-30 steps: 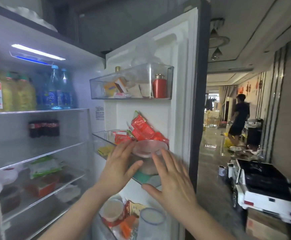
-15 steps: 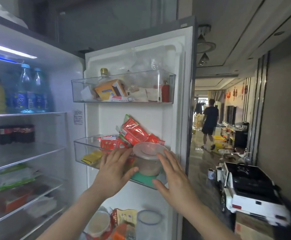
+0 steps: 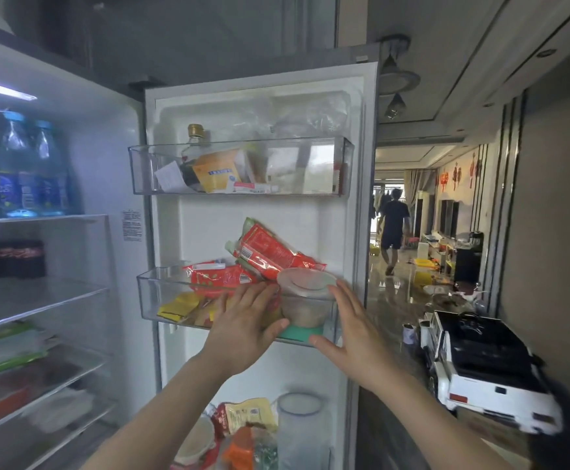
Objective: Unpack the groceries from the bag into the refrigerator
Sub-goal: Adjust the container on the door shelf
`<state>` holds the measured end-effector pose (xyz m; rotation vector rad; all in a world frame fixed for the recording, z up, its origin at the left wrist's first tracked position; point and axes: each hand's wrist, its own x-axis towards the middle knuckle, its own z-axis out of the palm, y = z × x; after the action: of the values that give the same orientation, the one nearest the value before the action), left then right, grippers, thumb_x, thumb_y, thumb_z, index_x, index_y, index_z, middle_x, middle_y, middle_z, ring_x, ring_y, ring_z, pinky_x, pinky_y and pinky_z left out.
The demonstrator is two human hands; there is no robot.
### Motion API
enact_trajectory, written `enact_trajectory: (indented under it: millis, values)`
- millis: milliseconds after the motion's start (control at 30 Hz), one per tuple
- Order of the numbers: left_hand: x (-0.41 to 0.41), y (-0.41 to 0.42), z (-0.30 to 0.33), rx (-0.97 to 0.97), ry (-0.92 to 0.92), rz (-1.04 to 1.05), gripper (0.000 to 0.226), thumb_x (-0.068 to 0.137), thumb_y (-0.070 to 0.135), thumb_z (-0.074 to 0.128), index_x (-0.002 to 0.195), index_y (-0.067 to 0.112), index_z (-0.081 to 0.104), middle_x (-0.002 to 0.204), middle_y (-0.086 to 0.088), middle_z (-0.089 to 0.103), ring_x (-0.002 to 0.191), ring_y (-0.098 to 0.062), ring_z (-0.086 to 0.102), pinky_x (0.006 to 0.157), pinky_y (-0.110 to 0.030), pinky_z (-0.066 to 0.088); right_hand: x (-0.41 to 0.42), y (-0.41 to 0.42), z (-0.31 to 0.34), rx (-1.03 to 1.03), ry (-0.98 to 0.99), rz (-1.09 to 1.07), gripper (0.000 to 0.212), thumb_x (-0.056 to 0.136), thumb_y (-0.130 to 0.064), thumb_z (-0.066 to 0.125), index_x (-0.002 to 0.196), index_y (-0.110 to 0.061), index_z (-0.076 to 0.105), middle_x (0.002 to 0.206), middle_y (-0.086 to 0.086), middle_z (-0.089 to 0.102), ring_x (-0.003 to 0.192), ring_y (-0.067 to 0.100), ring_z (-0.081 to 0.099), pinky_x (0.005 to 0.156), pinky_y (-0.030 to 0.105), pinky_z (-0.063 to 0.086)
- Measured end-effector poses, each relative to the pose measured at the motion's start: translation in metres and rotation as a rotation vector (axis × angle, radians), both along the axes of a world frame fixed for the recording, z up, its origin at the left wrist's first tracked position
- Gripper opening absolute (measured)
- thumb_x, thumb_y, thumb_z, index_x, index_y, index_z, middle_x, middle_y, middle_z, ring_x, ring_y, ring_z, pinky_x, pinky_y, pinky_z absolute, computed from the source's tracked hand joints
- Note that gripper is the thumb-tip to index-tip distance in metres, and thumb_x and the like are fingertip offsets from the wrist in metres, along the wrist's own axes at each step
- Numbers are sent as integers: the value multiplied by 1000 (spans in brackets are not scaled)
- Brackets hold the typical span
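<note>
Fingers of left hand [image 3: 242,329] and right hand [image 3: 351,329] straight and spread, flanking lidded plastic container [image 3: 305,300] at 9 and 3 o'clock. Container sits in middle door bin [image 3: 161,296] on green lid [image 3: 298,333], red packets [image 3: 263,256] at 11 o'clock.

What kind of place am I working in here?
Most likely a lived-in home: an open refrigerator door with stocked bins, a hallway with a TV beyond, and a white toy car on the floor.

Fridge strip light [image 3: 1,89] bright; edges blurred, warped
</note>
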<state>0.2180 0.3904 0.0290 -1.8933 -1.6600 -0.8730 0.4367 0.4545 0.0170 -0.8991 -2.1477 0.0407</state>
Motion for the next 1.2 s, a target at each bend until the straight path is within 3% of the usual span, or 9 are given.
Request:
enact_trajectory:
  millis: [300,567,700,967,1200]
  values:
    - [6,20,-3,6,2,0,73,86,72,20,141,28,38,142,9,42,133,-16,32,107,-54,28,3,21,1,-18,13,-9,96,80,-58,61,150,-27,4,158,-14,-4,144,1,1,113,23,12]
    - [11,30,-3,-31,16,25,77,84,74,15,145,30,31,147,11,35,136,-14,26,110,-54,19,4,36,3,-64,18,-17,98,78,-57,64,149,-29,2,159,-13,-3,144,5,7,113,27,17]
    - [15,34,-1,-60,14,46,88,78,79,2,146,30,28,149,11,31,138,-16,23,110,-54,18,6,42,4,-75,21,-33,94,76,-59,63,147,-30,8,158,-11,6,143,9,20,113,36,29]
    - [16,37,-2,-70,22,66,84,80,77,8,148,30,25,150,10,29,139,-15,21,110,-54,16,7,42,3,-77,21,-15,96,78,-56,64,149,-29,4,159,-11,1,145,8,12,115,35,25]
    - [18,30,1,-161,-47,49,101,66,86,-11,151,35,10,159,12,8,146,-13,0,117,-51,5,9,42,6,-80,-20,-9,97,79,-54,63,150,-26,3,159,-10,0,145,9,11,114,30,23]
